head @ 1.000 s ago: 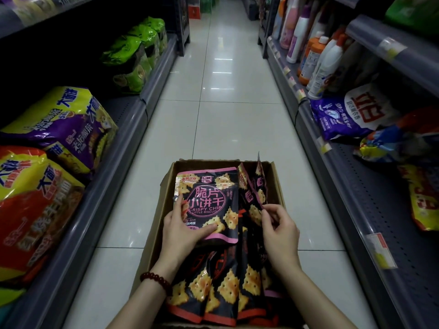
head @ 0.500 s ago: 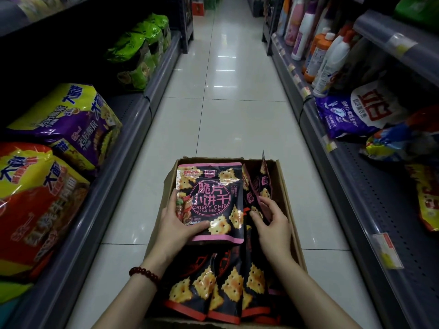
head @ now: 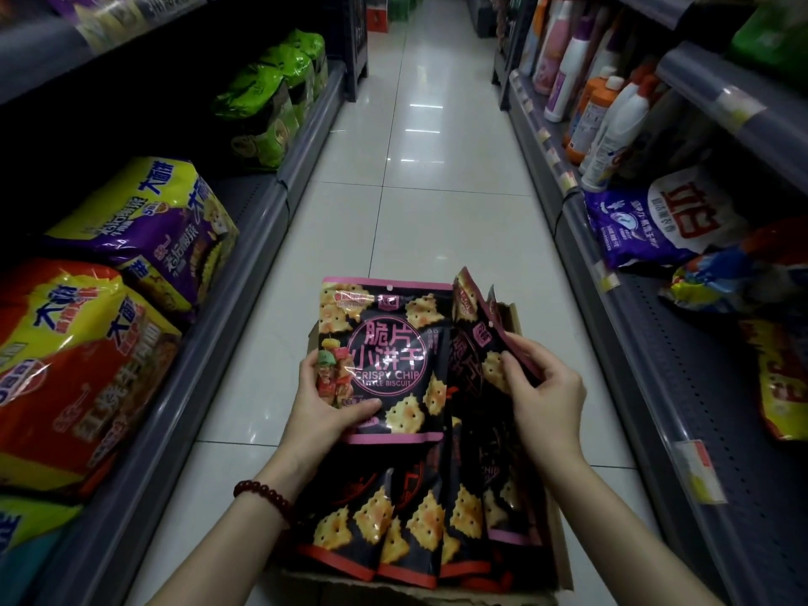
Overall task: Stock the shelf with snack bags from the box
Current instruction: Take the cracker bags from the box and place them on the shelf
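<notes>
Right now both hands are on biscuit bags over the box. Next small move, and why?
Probably lift the pink-edged bag clear of the box. The left hand already grips its lower left corner, and the bag's top sits above the box's far rim. The right hand pinches the upright bags beside it, apparently parting them, so little seems to block the lift.

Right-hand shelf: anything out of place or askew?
Yes. The purple-and-white bag and the blue-and-yellow bag lie flopped on their sides on the right shelf, not faced up, while the bottles behind stand upright. Nothing looks spilled or torn.
</notes>
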